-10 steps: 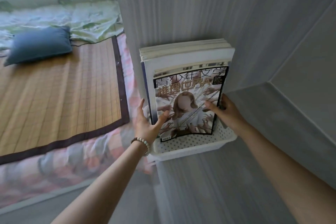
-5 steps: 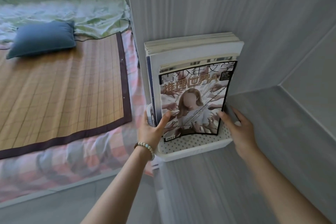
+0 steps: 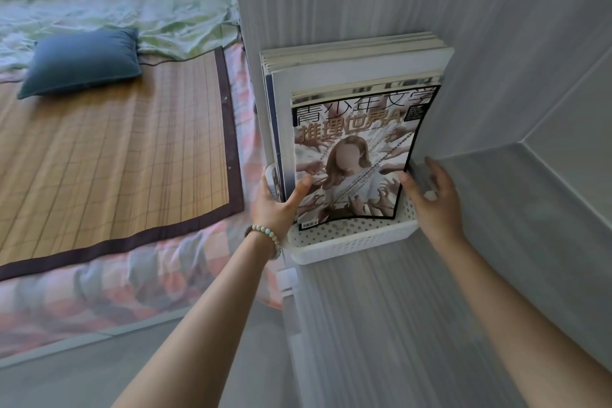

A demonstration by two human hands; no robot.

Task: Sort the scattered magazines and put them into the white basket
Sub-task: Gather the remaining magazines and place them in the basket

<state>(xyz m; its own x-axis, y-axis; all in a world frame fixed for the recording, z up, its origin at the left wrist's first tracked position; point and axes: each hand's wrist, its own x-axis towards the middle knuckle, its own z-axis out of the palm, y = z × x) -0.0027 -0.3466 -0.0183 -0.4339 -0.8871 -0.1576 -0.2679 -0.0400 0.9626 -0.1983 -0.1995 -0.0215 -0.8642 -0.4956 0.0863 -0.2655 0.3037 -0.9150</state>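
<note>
Head view looks down on a white perforated plastic basket (image 3: 347, 242) sitting on a grey wood-grain shelf (image 3: 397, 325), with a stack of glossy magazines (image 3: 357, 69) standing upright in it, their long axis vertical and their backs leaning toward the grey panel behind. The front magazine with the illustrated cover (image 3: 354, 162) faces the person and bows outward at its lower edge. The left hand (image 3: 275, 205) grips the stack's lower left edge, thumb pressed flat on the cover. The right hand (image 3: 433, 199) is spread and unclenched just beside the lower right edge, thumb tip touching or nearly touching the cover, holding nothing. Both hands sit directly below and flanking the stack, so the left seems better placed to steady it.
</note>
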